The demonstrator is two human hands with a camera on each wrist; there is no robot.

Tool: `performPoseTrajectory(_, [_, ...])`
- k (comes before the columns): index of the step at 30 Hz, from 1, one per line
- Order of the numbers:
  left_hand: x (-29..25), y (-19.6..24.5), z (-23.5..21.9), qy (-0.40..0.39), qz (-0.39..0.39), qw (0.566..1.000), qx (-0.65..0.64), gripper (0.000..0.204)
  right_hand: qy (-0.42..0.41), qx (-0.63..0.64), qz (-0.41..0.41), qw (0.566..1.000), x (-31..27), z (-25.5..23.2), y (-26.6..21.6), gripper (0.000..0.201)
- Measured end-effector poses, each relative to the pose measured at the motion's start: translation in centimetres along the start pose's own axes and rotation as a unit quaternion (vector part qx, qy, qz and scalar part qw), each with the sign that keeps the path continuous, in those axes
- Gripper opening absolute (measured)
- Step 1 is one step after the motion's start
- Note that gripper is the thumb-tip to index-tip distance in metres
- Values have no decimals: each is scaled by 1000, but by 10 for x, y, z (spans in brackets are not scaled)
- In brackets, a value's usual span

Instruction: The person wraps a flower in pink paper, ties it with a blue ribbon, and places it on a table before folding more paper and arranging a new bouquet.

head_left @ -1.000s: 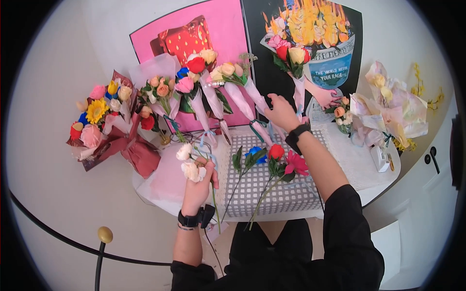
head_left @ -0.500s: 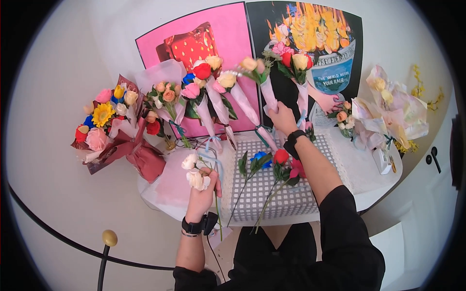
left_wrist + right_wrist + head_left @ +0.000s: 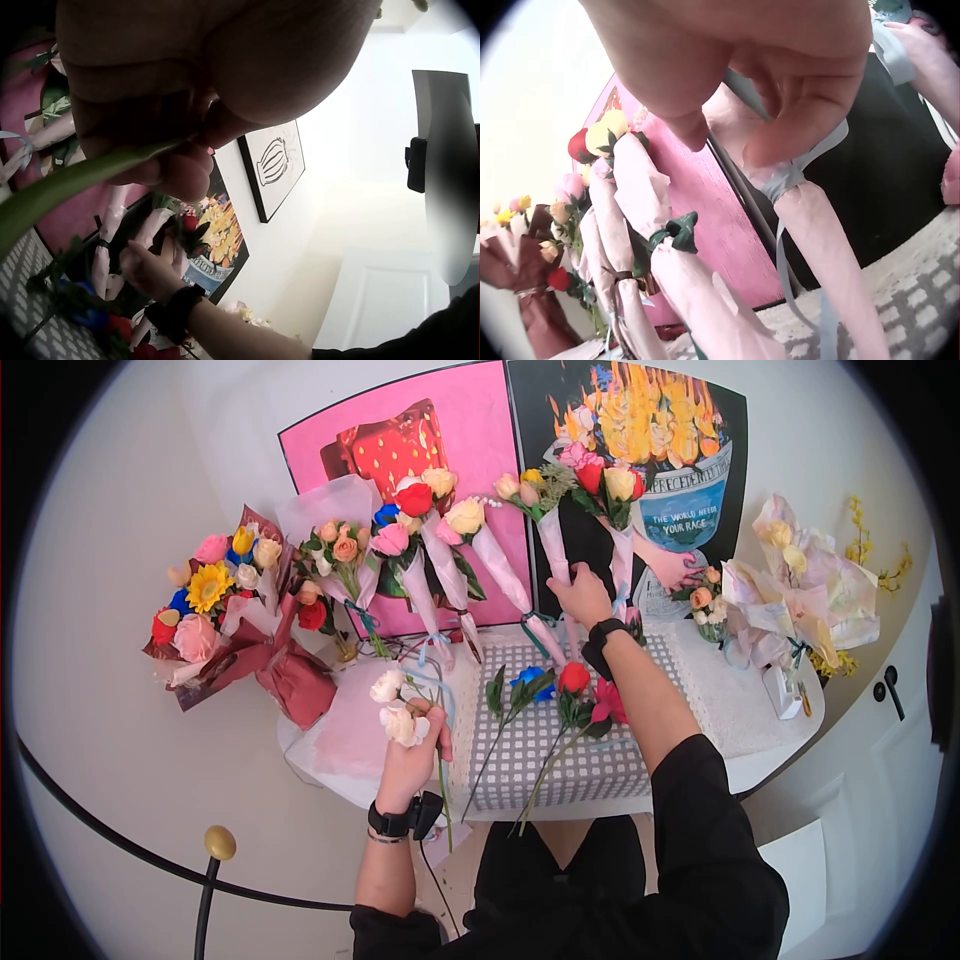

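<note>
A slender green stem [image 3: 82, 176] bearing white artificial blooms [image 3: 403, 723] was held in the left hand [image 3: 416, 752], its fingers and thumb clamped on the stem above the near left part of the white table [image 3: 745, 730]. A slim bouquet in pale pink paper [image 3: 552, 542], topped with peach and yellow buds, was gripped by the right hand [image 3: 582, 602]; thumb and fingers were closed about the wrapper just above a tied grey-blue ribbon [image 3: 785, 181]. The bouquet was tilted slightly, in front of the black poster with painted flames [image 3: 690, 420].

Between the forearms, a blue flower [image 3: 531, 683], a red rose [image 3: 574, 678] and a magenta flower [image 3: 608, 703] were laid on a grey-and-white checked cloth [image 3: 500, 792], their stems pointed toward the person. To the left of the gripped bouquet, a pink-wrapped bouquet with a dark green ribbon [image 3: 701, 289] was leaned against a bright pink poster [image 3: 475, 410]. A large bouquet in dark red paper [image 3: 295, 682] was seen at the far left, and one in pale iridescent wrapping [image 3: 840, 582] at the right.
</note>
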State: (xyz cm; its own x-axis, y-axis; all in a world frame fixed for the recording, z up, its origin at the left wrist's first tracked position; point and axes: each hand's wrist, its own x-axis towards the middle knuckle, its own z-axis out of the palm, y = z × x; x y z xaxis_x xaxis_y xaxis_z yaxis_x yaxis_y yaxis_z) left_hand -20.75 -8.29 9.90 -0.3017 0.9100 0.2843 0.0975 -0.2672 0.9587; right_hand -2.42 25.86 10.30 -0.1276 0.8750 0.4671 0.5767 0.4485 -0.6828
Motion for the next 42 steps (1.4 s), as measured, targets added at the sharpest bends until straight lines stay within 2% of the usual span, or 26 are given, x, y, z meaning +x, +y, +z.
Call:
performPoseTrajectory(1, [0, 0, 0, -1, 3, 1000, -1, 13, 21, -18, -4, 1000, -2, 0, -1, 55])
performPoseTrajectory(5, [-1, -2, 1, 0, 1, 1000, -12, 13, 7, -2, -16, 1000, 1, 0, -3, 50])
performPoseTrajectory(7, [-1, -1, 1, -2, 4, 1000, -5, 11, -48, 31, 24, 998, 3, 0, -3, 46])
performPoseTrajectory(11, [17, -2, 1, -9, -26, 999, 29, 11, -24, 35, 0, 999, 0, 2, -3, 45])
performPoseTrajectory(13, [52, -15, 2, 4, 70, 990, 123, 16, -39, 59, 3, 998, -2, -2, -7, 45])
performPoseTrajectory(15, [92, 2, 16, -3, 112, 986, 128, 21, -27, 39, -18, 999, -1, -2, -8, 45])
performPoseTrajectory(17, [138, -2, 27, 17, 125, 984, 128, 18, -12, 20, -37, 999, -2, -4, -9, 45])
performPoseTrajectory(18, [165, -14, 34, 42, 196, 970, 135, 20, -38, 60, -1, 997, -5, -7, -13, 44])
performPoseTrajectory(19, [181, -12, 40, 65, 125, 968, 206, 29, -62, 99, 34, 993, -7, -11, -14, 43])
performPoseTrajectory(20, [195, -18, 48, 66, 130, 968, 206, 29, -59, 100, 30, 993, -7, -11, -12, 43])
performPoseTrajectory(22, [225, -40, 63, 131, 149, 934, 296, 42, -55, 110, 10, 992, -8, -7, -5, 41])
performPoseTrajectory(23, [238, -52, 68, 131, 156, 933, 296, 42, -49, 120, 8, 992, -9, -7, -4, 40])
performPoseTrajectory(25, [259, -72, 80, 123, 92, 951, 267, 49, -43, 134, 3, 990, -9, -6, 0, 39])
performPoseTrajectory(26, [267, -78, 84, 121, 98, 951, 267, 49, -48, 152, 12, 987, -11, -8, -2, 38])
performPoseTrajectory(28, [271, -81, 93, 117, -36, 962, 245, 51, -63, 156, 29, 985, -9, -10, -2, 37])
performPoseTrajectory(29, [269, -86, 96, 111, -9, 976, 190, 52, -64, 157, 25, 985, -9, -10, -1, 37])
performPoseTrajectory(30, [267, -84, 100, 109, -6, 975, 192, 52, -61, 160, 26, 985, -6, -6, 5, 37])
performPoseTrajectory(32, [263, -79, 107, 169, 41, 955, 240, 51, -6, 129, -37, 991, 1, 10, 19, 35])
performPoseTrajectory(33, [263, -81, 112, 210, 92, 935, 272, 37, -8, 129, -42, 991, 2, 10, 19, 36])
performPoseTrajectory(34, [264, -78, 111, 208, 93, 934, 276, 37, -6, 133, -40, 990, 0, 4, 12, 36])
performPoseTrajectory(36, [261, -73, 106, 207, 237, 903, 294, 33, -42, 190, -7, 981, -4, -2, 5, 36])
performPoseTrajectory(37, [260, -67, 99, 175, 251, 889, 340, 37, -44, 193, -6, 980, -1, 3, 8, 36])
performPoseTrajectory(40, [265, -44, 93, 197, 234, 864, 400, 35, -58, 185, -3, 981, 5, 14, 10, 39])
performPoseTrajectory(41, [266, -34, 94, 183, 197, 882, 388, 32, -65, 188, 0, 980, 6, 14, 9, 40])
performPoseTrajectory(42, [271, -36, 93, 184, 197, 881, 388, 32, -71, 190, 2, 979, 8, 15, 10, 41])
